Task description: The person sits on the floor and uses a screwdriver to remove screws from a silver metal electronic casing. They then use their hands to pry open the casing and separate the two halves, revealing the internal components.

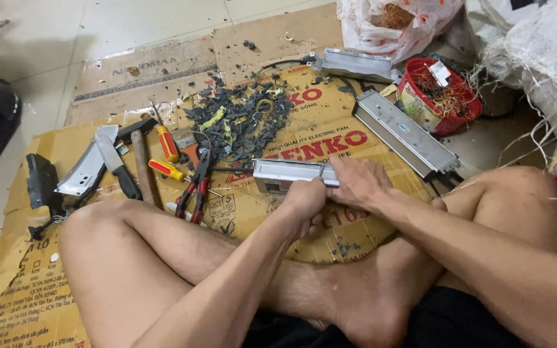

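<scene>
- I see the left hand [304, 198] curled in a fist around the near edge of a flat silver metal box [294, 174], knuckles up, forearm running in from the lower middle of the view.
- The right hand [356, 183] lies palm down over the box's right end, fingers spread along its top and gripping it; that forearm comes in from the lower right, across the raised right knee.
- The silver metal box is held between both hands, just above the cardboard sheet [46, 296] on the floor, in front of the crossed legs.
- Just left of the box lie red-handled pliers [195, 187], touching the cardboard; further left sit two yellow-and-red screwdrivers [167, 158], a wooden-handled hammer [142, 161] and a broad knife [114, 161].
- Beyond the box is a heap of black plastic scraps [240, 116] with bits of yellow mixed in.
- A long silver casing [404, 132] lies slantwise to the right of the hands, near the right knee, and a second casing [356, 64] rests farther back.
- A red basket [469, 109] holding tangled copper wire stands behind the long casing, with a white plastic bag [388, 26] behind that.
- A bent metal plate [85, 171] and a black part [40, 180] lie at the far left, well apart from the hands.
- The left knee blocks my sight of the cardboard's near middle.
</scene>
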